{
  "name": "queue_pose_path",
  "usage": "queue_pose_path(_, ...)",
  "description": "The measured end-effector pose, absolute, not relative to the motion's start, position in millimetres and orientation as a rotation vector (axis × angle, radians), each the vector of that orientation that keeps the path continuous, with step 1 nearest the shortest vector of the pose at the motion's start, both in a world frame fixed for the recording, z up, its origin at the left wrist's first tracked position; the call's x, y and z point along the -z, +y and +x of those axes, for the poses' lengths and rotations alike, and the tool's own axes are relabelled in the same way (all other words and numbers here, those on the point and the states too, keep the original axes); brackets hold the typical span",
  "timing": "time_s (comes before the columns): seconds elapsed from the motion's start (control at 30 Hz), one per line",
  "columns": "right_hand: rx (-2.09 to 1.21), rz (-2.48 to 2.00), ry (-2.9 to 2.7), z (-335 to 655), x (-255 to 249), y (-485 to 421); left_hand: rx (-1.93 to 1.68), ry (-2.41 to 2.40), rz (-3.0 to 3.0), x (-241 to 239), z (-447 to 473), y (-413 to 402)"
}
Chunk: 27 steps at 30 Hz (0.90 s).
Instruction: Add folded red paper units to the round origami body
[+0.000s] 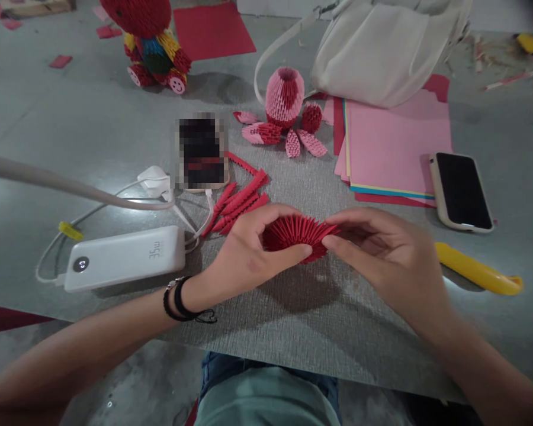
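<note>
Now, clasped the pleated red paper piece in the left hand, with thumb across the near side and fingers curled round behind; pinched its opposite edge in the right hand, thumb against forefinger. Held it right there between both hands, over the grey table! Had folded red strips lying just beyond the left hand, plus a white power bank beyond the left forearm. Saw a yellow object just right of the right hand, a dark-screened phone farther past it, then coloured paper sheets. Spotted a pink-and-red paper vase well beyond both hands.
</note>
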State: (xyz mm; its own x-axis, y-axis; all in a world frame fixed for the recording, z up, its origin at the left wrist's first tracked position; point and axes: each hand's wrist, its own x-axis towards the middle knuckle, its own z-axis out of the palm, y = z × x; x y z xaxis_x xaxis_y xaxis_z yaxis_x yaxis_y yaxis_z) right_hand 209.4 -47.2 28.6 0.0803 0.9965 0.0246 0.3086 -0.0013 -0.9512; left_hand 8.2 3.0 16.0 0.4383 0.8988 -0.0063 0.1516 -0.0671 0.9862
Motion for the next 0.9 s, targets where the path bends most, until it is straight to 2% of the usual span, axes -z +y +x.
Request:
queue_pose_path(0.3,-0.932,-1.482,-1.416,208.4,-29.9,-49.6,-0.814,0.948,1.552,-16.6,7.9,3.0)
queue_pose_path(0.57,-1.234,-1.3,-1.076,223.4,-15.7,-38.1,-0.832,0.968,1.51,-14.2,6.9,4.2)
queue_pose_path(0.9,-1.518,-1.242,-0.823,220.1,-19.5,-33.0,-0.864,0.811,1.128,-4.2,9.0,3.3)
